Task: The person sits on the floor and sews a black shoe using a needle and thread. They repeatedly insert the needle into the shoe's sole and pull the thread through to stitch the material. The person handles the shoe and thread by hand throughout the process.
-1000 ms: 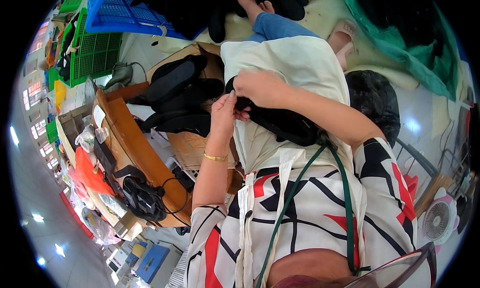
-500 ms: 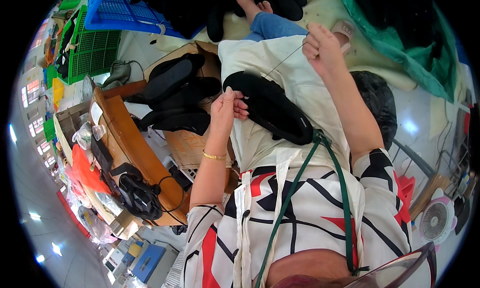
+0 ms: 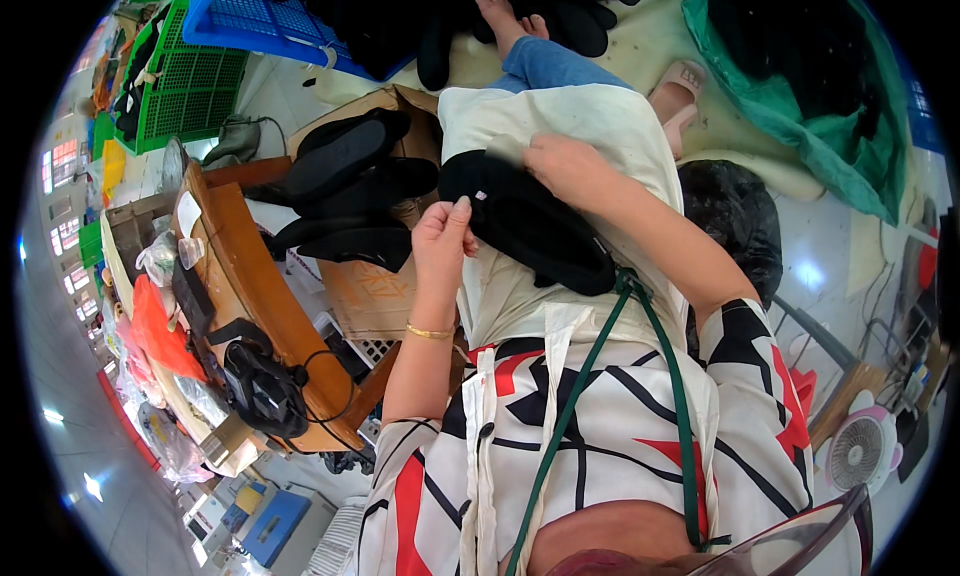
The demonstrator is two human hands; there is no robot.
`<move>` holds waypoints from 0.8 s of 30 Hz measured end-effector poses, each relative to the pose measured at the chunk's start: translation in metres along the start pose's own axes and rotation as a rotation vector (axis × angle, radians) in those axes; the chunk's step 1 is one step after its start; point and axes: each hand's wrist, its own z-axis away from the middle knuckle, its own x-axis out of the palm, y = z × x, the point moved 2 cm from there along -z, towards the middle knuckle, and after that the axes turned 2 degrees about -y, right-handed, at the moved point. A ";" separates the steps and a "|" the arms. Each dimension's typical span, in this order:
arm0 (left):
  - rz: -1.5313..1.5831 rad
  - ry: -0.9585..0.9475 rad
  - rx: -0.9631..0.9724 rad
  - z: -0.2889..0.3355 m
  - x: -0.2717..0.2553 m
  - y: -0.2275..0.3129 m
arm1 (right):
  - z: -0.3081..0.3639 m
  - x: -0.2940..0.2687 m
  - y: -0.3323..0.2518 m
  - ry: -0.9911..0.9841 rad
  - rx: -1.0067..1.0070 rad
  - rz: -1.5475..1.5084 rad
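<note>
The left hand (image 3: 440, 244), thumb drawn in against curled fingers, is pinching the left edge of an elongated black fabric shoe (image 3: 545, 231). The shoe is lying just right of that grip, on a cream cloth apron (image 3: 625, 121). At its upper edge, the right hand (image 3: 565, 171) is keeping its fingers bent; blur is hiding whether they are gripping anything. Long-soled black shoes (image 3: 345, 166) are lying left of the left grip.

Shoe (image 3: 540, 224) on apron (image 3: 590, 116), stacked shoes (image 3: 340, 171) to its left, bag (image 3: 738, 221) to its right
</note>
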 end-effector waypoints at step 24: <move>-0.833 0.215 0.523 0.009 0.031 0.011 | -0.034 0.019 -0.056 0.392 0.210 -1.502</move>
